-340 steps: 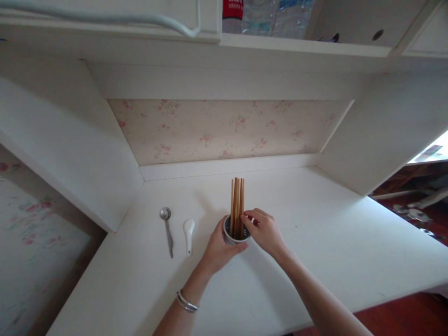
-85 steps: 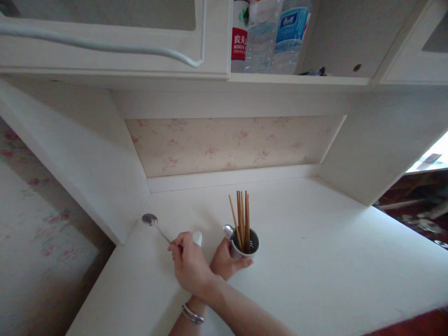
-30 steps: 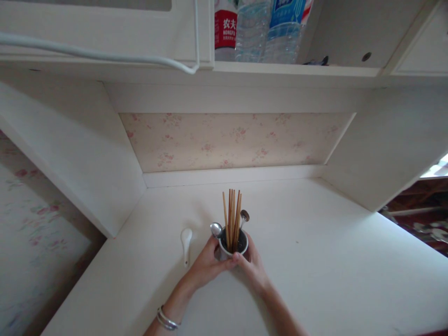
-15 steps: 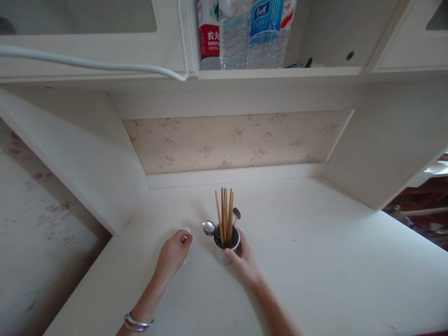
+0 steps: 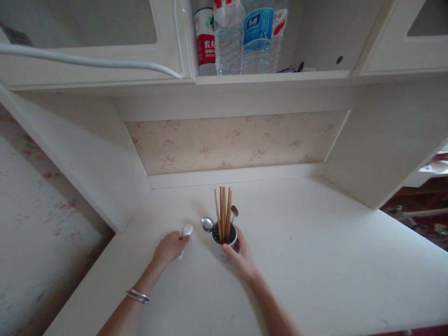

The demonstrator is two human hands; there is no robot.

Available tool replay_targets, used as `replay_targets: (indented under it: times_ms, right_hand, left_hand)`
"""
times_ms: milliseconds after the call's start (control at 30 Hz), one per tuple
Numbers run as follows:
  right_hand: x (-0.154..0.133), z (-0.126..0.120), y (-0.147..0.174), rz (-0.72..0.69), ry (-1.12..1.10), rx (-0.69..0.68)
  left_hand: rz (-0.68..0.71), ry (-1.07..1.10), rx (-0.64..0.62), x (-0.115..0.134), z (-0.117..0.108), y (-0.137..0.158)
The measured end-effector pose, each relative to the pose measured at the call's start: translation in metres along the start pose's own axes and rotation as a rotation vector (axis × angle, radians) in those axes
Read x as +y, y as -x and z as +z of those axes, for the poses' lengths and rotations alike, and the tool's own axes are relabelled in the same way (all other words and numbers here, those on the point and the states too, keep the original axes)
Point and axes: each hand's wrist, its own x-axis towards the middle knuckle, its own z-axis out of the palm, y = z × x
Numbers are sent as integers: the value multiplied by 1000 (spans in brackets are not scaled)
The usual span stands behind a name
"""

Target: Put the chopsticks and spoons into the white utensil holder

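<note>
My left hand [image 5: 170, 247] is closed around the middle of a white spoon [image 5: 188, 229]. The spoon's bowl shows beyond my fingers, and its handle end sticks out below them, at or just over the tabletop. My right hand [image 5: 244, 261] wraps the right side of a white utensil holder [image 5: 220, 252], thumb in front and fingers partly hidden behind it. Several wooden chopsticks [image 5: 224, 210] stand upright in the holder. A metal spoon [image 5: 207, 224] leans out to the left, and a second, darker-looking spoon [image 5: 234, 211] rises at the right.
The white tabletop [image 5: 308, 261] runs between a left side panel [image 5: 80, 154] and a right side panel [image 5: 392, 144]. Overhead, a shelf [image 5: 280, 80] carries several plastic bottles [image 5: 229, 42]. A white cable [image 5: 105, 63] crosses in front of the upper left cabinet.
My left hand has shifted slightly left and turned, so more of the white spoon shows. The right hand keeps its hold on the utensil holder. The view has moved a little.
</note>
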Motion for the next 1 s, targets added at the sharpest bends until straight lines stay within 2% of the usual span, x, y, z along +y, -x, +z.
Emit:
replay_targets:
  times_ms: [167, 300, 500, 667, 800, 900, 1000]
  right_hand:
    - [-4, 1, 0, -15, 25, 2]
    - [-6, 0, -1, -23, 67, 23]
    - [-9, 1, -1, -30, 33, 17]
    - [-7, 1, 0, -17, 38, 2]
    - [-4, 0, -1, -30, 20, -3]
    - [-3, 0, 0, -39, 29, -12]
    - [-3, 0, 1, -30, 35, 30]
  left_hand:
    - [52, 55, 18, -8, 5, 1]
    - [94, 198, 116, -5, -4, 13]
    - [158, 638, 246, 34, -46, 65]
    - [260, 726, 301, 76, -71, 90]
    - [396, 698, 321, 107, -61, 82]
    - [509, 664, 347, 120, -38, 71]
    - [523, 605, 388, 124, -13, 63]
